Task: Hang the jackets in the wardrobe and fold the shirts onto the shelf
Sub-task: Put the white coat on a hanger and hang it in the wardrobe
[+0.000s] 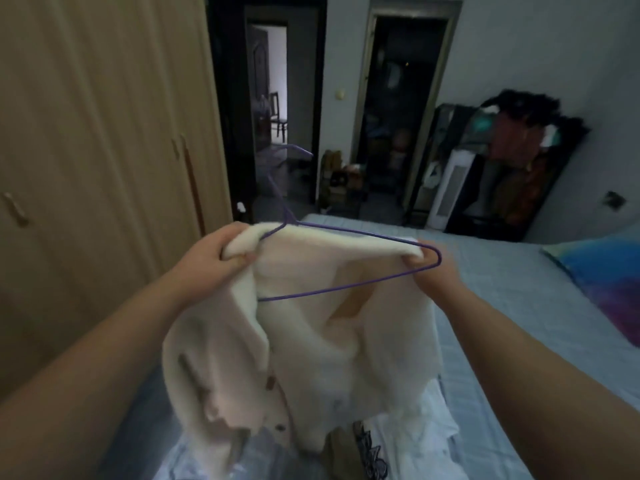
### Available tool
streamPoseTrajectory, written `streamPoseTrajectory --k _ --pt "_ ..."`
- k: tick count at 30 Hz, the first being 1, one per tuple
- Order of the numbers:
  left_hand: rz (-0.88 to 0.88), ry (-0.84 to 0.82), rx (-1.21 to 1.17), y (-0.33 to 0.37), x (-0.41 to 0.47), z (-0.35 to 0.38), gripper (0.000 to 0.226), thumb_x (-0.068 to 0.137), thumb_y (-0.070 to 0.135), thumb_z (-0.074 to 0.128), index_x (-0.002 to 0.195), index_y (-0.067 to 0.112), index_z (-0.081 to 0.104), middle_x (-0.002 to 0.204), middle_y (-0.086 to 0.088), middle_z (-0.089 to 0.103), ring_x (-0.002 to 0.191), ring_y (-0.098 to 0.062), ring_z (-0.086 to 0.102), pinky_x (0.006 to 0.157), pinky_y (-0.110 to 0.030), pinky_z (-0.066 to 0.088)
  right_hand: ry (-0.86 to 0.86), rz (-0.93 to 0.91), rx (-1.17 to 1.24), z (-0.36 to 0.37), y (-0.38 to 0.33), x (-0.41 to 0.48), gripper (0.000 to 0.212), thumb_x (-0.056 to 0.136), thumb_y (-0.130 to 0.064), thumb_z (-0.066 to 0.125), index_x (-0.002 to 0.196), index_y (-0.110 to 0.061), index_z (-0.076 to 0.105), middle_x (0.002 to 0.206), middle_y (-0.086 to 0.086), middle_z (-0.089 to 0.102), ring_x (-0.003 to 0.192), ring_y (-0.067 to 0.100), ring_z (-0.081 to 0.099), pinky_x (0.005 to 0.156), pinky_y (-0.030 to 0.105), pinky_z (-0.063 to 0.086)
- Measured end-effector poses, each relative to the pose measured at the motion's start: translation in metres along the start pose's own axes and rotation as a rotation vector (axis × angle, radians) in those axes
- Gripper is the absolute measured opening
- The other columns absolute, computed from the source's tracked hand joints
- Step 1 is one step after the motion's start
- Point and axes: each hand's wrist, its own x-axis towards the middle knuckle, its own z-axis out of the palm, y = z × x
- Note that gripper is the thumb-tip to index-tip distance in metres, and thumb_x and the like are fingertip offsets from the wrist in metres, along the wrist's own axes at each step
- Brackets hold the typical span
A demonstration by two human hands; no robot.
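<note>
1. Head view: a cream jacket (311, 341) hangs above the bed (502, 306), held up at both shoulders; a purple wire hanger (346, 286) sits partly inside its neck.
2. Left hand (221, 252) clenches the left shoulder fabric; right hand (429, 271) pinches the right shoulder at the hanger's end.
3. Wardrobe (104, 133) stands at left, doors closed; a white shirt (415, 445) lies on the bed beneath the jacket.

Left end of hanger (346, 231) is hidden inside jacket (311, 348).
</note>
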Motion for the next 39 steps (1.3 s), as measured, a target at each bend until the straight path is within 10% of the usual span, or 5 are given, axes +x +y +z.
streamPoseTrajectory --k 4,15,29,39 --pt "0.067 -0.030 0.044 0.027 0.037 -0.018 0.042 0.082 0.052 0.060 0.122 0.038 0.061 0.115 0.018 0.066 0.106 0.002 0.060 0.090 -0.023 0.047 0.034 -0.125 -0.116 -0.060 -0.025 0.007 0.030 0.080 -0.042 0.056 0.096 -0.026 0.075 0.085 -0.011 0.068 0.088 0.010 0.062 0.072 0.031 0.047" --pt "0.123 -0.114 0.261 0.065 0.109 0.011 0.055 0.092 0.024 0.066 0.116 0.071 0.050 0.122 0.019 0.065 0.116 -0.003 0.058 0.098 -0.026 0.044 0.212 -0.002 -0.286 -0.124 -0.024 0.005 0.026 0.090 -0.021 0.049 0.103 -0.021 0.072 0.085 -0.003 0.065 0.081 0.020 0.060 0.064 0.032 0.046" --pt "0.020 -0.045 0.557 0.097 0.134 0.074 0.061 0.084 0.014 0.052 0.133 0.050 0.048 0.119 0.003 0.066 0.104 -0.024 0.062 0.084 -0.039 0.053 0.150 0.117 -0.484 -0.084 -0.017 0.006 0.026 0.092 -0.030 0.049 0.113 -0.020 0.061 0.105 0.006 0.069 0.089 0.027 0.061 0.070 0.034 0.047" --pt "0.055 0.045 0.203 0.143 0.127 0.110 0.025 0.090 0.033 0.064 0.113 0.029 0.058 0.104 0.004 0.065 0.095 -0.020 0.061 0.081 -0.036 0.049 0.140 0.062 -0.007 -0.015 -0.062 -0.014 0.066 0.093 -0.023 0.051 0.151 -0.013 0.020 0.124 0.011 0.059 0.106 0.029 0.059 0.090 0.043 0.050"
